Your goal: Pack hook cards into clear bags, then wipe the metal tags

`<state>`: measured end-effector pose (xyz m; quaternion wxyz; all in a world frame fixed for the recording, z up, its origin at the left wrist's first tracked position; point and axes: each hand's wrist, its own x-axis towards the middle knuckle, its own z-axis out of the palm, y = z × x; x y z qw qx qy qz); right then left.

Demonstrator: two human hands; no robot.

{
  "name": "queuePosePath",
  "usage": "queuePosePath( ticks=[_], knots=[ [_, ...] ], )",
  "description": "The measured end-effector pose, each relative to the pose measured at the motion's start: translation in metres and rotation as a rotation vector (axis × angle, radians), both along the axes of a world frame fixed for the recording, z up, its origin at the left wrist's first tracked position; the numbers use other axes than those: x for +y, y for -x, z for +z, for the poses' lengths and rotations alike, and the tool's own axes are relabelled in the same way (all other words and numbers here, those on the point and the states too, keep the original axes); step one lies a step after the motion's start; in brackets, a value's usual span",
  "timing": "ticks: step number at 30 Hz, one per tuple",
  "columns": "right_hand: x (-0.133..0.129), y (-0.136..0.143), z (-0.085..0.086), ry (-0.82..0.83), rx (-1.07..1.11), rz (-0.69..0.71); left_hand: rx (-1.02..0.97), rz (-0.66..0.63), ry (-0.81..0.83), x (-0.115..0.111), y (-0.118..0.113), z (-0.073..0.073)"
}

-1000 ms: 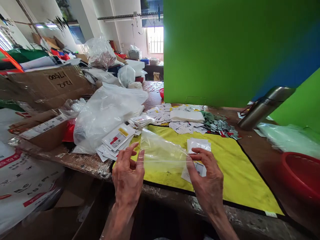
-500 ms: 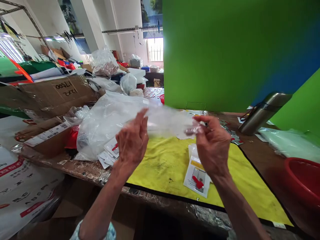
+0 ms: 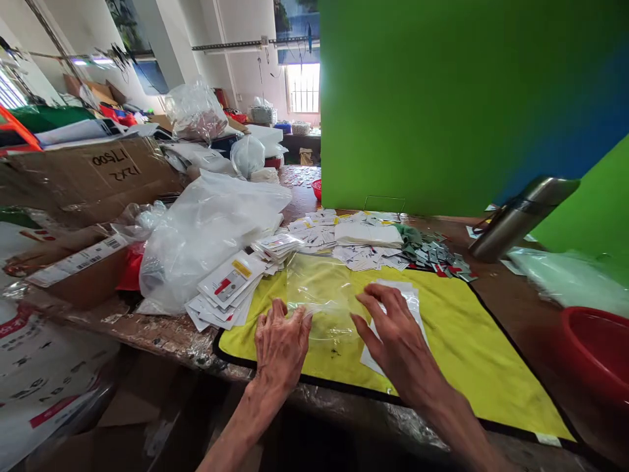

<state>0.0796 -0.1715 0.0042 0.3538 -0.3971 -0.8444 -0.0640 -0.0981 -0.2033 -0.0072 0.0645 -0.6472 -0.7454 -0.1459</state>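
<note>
A clear plastic bag [image 3: 322, 278] lies flat on the yellow cloth [image 3: 472, 354] between my hands. My left hand [image 3: 282, 341] has its bent fingers and thumb closed at the bag's near left edge. My right hand [image 3: 396, 337] is at the bag's right side, thumb and fingers apart with nothing held. Partly hidden under the right hand are white printed packets [image 3: 411, 298]. Left of the bag is a fanned stack of white cards [image 3: 230, 285] with a red key-like shape and a yellow strip.
Loose white slips [image 3: 314, 233], a white paper stack [image 3: 368, 234] and small grey pieces [image 3: 437, 255] lie beyond the cloth. A large plastic sack [image 3: 196, 223] is at left. A steel flask [image 3: 521, 219] and red basin [image 3: 597, 354] are at right, before a green panel [image 3: 442, 98].
Both hands have come down toward the cloth. The bag, blurred in the air between them before, now lies flat. My right hand has opened and now covers part of the packets.
</note>
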Motion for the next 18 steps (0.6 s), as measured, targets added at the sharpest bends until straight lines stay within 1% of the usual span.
queuePosePath(
  ticks=[1,3,4,5,7,9,11,14,18],
  knots=[
    [-0.01,0.004,0.0,-0.004,0.017,0.035,-0.011,0.005,-0.007,0.0,-0.003,0.001],
    [-0.025,0.014,-0.002,0.033,-0.038,0.172,-0.034,0.007,-0.025,0.002,-0.008,0.003],
    [-0.029,0.02,-0.005,0.061,-0.082,0.215,-0.045,0.008,-0.035,0.003,-0.01,0.004],
    [-0.029,0.026,-0.01,0.101,-0.119,0.224,-0.054,0.007,-0.043,0.003,-0.011,0.004],
    [-0.021,0.035,-0.02,0.187,-0.148,0.175,-0.066,0.005,-0.057,0.003,-0.011,0.001],
    [-0.008,0.041,-0.03,0.262,-0.108,0.096,-0.08,0.01,-0.083,0.001,-0.009,-0.003],
    [0.004,0.044,-0.04,0.3,-0.053,0.048,-0.106,0.021,-0.137,-0.001,-0.006,-0.007],
    [0.011,0.048,-0.05,0.304,0.008,0.044,-0.178,-0.004,-0.244,0.0,-0.003,-0.014],
    [0.018,0.059,-0.054,0.279,0.105,0.081,-0.257,-0.119,-0.373,0.01,-0.005,-0.022]
  ],
)
